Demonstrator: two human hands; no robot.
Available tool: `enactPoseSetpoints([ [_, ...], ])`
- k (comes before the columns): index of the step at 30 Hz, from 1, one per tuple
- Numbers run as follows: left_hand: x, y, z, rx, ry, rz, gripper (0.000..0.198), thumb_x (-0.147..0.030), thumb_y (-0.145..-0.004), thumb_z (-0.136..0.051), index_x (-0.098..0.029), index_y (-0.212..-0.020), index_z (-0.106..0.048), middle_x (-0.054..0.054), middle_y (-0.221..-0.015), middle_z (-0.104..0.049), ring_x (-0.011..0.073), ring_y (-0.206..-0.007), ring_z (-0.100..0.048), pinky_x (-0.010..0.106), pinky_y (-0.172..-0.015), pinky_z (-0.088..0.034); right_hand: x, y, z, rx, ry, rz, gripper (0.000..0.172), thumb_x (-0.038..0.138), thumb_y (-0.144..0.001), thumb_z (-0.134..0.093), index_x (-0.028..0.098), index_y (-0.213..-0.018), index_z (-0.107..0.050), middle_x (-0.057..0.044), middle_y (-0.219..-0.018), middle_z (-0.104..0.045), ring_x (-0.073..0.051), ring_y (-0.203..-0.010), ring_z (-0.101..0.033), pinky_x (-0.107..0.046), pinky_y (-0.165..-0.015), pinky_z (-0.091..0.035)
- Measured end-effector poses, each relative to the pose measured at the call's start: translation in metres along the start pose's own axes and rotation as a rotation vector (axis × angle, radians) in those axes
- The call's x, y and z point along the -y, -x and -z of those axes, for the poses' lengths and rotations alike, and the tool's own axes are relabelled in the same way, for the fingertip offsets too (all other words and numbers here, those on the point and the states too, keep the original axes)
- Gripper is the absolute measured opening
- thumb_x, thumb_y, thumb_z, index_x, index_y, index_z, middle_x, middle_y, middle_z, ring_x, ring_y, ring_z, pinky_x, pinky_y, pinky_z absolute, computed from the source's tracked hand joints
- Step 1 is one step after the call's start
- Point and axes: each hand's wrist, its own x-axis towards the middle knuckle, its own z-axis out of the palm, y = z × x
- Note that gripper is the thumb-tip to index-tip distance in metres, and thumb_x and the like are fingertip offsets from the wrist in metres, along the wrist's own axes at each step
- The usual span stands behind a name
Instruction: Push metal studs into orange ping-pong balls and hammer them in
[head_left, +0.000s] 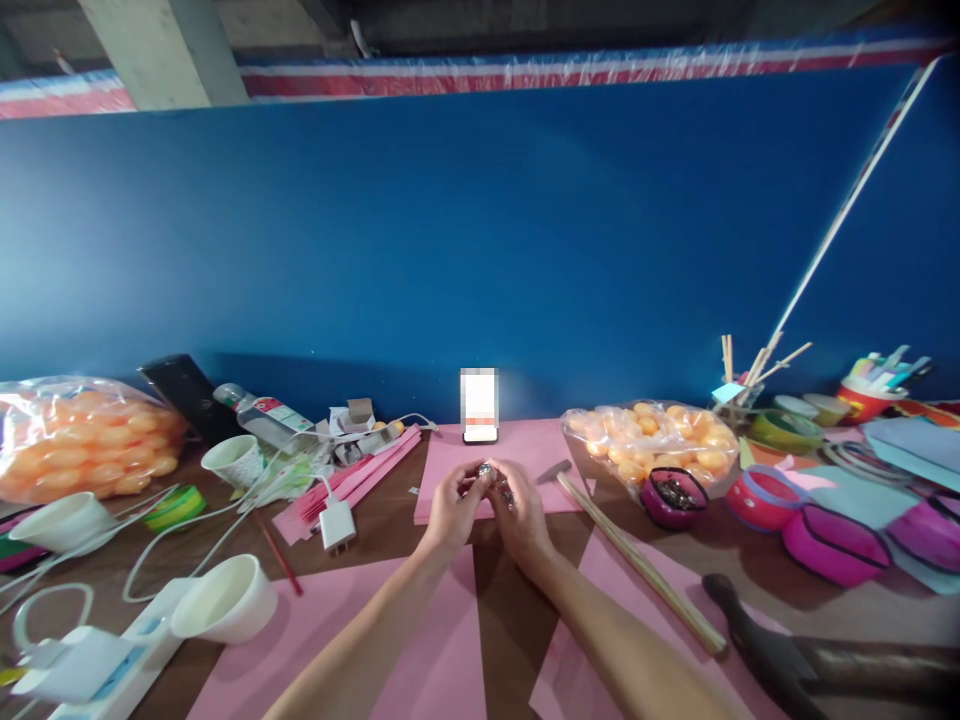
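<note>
My left hand and my right hand meet over a pink paper sheet in the middle of the table. The fingers of both are closed around a small shiny metal piece, which shows between the fingertips. Its kind is too small to make out. More glinting metal appears by the right fingers, partly hidden by them. Just beyond the hands a phone stands upright with its screen lit. To the right of my right hand lies a small hammer with a long wooden handle.
A claw hammer lies at the front right. A purple bowl holds small dark pieces, beside a bag of orange balls. Leftward are a white cup, a power strip, loose cables and a charger. A blue panel stands behind.
</note>
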Motion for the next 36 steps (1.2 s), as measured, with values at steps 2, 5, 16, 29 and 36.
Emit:
enactPoseSetpoints([
  [2,-0.001,0.001,0.001,0.012,0.068,0.03,0.037,-0.037,-0.073,-0.061,-0.016,-0.103,-0.061,0.009,-0.096,-0.066,0.0211,-0.089,-0.061,0.034,-0.08,-0.049,0.002,0.001,0.001,0.01,-0.017,-0.01,0.029,0.025,-0.087,-0.045,0.02,-0.115,-0.051,-0.009,-0.11,-0.057,-0.021,-0.101,-0.054,-0.038,-0.087,-0.046],
  [5,0.0,0.0,0.004,0.049,0.226,0.112,0.039,-0.041,-0.074,-0.058,-0.017,-0.105,-0.06,0.009,-0.098,-0.066,0.0199,-0.089,-0.062,0.034,-0.079,-0.048,0.003,0.002,0.001,0.013,-0.018,0.0,0.033,0.027,-0.088,-0.044,0.02,-0.12,-0.047,-0.01,-0.114,-0.055,-0.022,-0.106,-0.053,-0.039,-0.089,-0.046],
  [16,0.008,-0.009,0.005,0.074,0.37,0.132,0.035,-0.034,-0.07,-0.065,-0.016,-0.099,-0.063,0.009,-0.096,-0.067,0.0181,-0.084,-0.062,0.033,-0.081,-0.046,-0.001,0.002,0.002,0.005,-0.034,-0.014,0.035,0.027,-0.087,-0.046,0.019,-0.121,-0.044,-0.012,-0.117,-0.053,-0.023,-0.106,-0.052,-0.038,-0.087,-0.048],
  [29,0.014,-0.002,0.006,0.106,0.577,0.25,0.032,-0.027,-0.068,-0.069,-0.018,-0.098,-0.061,0.006,-0.093,-0.068,0.0168,-0.08,-0.065,0.027,-0.072,-0.049,0.002,0.002,0.0,0.0,0.026,0.015,0.033,0.022,-0.087,-0.043,0.018,-0.121,-0.043,-0.011,-0.115,-0.055,-0.021,-0.106,-0.053,-0.039,-0.09,-0.046],
  [36,0.012,0.002,0.007,0.087,0.551,0.203,0.029,-0.026,-0.069,-0.068,-0.016,-0.095,-0.061,0.005,-0.089,-0.066,0.0143,-0.074,-0.064,0.026,-0.069,-0.05,0.002,0.002,0.001,-0.008,0.015,0.025,0.032,0.02,-0.086,-0.045,0.02,-0.118,-0.047,-0.011,-0.113,-0.056,-0.022,-0.104,-0.053,-0.04,-0.088,-0.048],
])
